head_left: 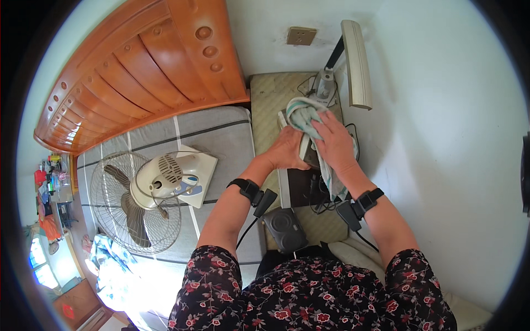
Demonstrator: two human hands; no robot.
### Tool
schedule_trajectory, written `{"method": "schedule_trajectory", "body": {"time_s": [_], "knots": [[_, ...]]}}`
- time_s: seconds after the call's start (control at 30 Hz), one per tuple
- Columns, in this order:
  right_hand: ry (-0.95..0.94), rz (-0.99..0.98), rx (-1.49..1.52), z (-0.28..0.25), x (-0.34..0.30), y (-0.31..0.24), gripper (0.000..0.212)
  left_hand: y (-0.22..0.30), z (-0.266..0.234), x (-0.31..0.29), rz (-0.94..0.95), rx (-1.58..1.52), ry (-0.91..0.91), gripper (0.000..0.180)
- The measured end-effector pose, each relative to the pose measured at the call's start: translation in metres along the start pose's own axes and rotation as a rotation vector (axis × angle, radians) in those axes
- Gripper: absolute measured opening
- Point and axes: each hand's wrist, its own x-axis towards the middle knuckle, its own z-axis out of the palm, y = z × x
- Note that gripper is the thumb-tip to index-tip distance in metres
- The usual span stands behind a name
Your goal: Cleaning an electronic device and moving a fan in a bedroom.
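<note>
My left hand (pixel 288 148) is wrapped round the side of a boxy device (pixel 311 156) with a pale edge and a darker face; its kind is hard to make out. A white-and-green striped cloth (pixel 302 115) is bunched over the device's upper end. My right hand (pixel 337 144) presses the cloth against it with bent fingers, and the rest of the cloth hangs down beneath that wrist. Just beyond my hands stands a desk lamp (pixel 358 66) with a long pale head and a grey base. Both hands are above a low surface with a yellowish quilted cover (pixel 270 91).
On the grey mattress (pixel 221 129) to the left lies a white electric fan (pixel 160 182) with a wire cage. A dark speaker-like box (pixel 285 230) sits close to my body. Black cords (pixel 320 205) lie below my right hand. A wooden headboard (pixel 149 60) and white walls border the space.
</note>
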Motion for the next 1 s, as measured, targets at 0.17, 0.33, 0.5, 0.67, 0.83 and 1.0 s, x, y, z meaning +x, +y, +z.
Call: {"method": "schedule_trajectory", "body": {"time_s": [0.17,0.33,0.5,0.67,0.83,1.0], "knots": [[-0.132,-0.310,0.152,-0.014,-0.027,-0.021,0.032,-0.054,0.026,-0.013,0.183,0.032,0.084,0.107],[-0.193,-0.304,0.110,-0.045,-0.075,-0.020,0.027,-0.011,0.011,0.000,0.027,-0.041,0.094,0.103],[-0.196,-0.040,0.013,-0.072,-0.092,-0.020,0.031,0.000,0.003,-0.003,-0.017,-0.049,0.078,0.107],[-0.009,-0.008,-0.032,-0.060,-0.060,-0.029,0.039,0.010,-0.005,-0.004,-0.100,-0.062,-0.010,0.106],[-0.177,0.277,-0.082,-0.026,-0.029,-0.016,0.043,0.007,0.010,-0.004,-0.126,-0.088,0.153,0.107],[-0.381,0.651,-0.085,-0.027,0.000,0.000,0.037,0.013,0.015,-0.001,-0.128,-0.069,0.169,0.108]]}}
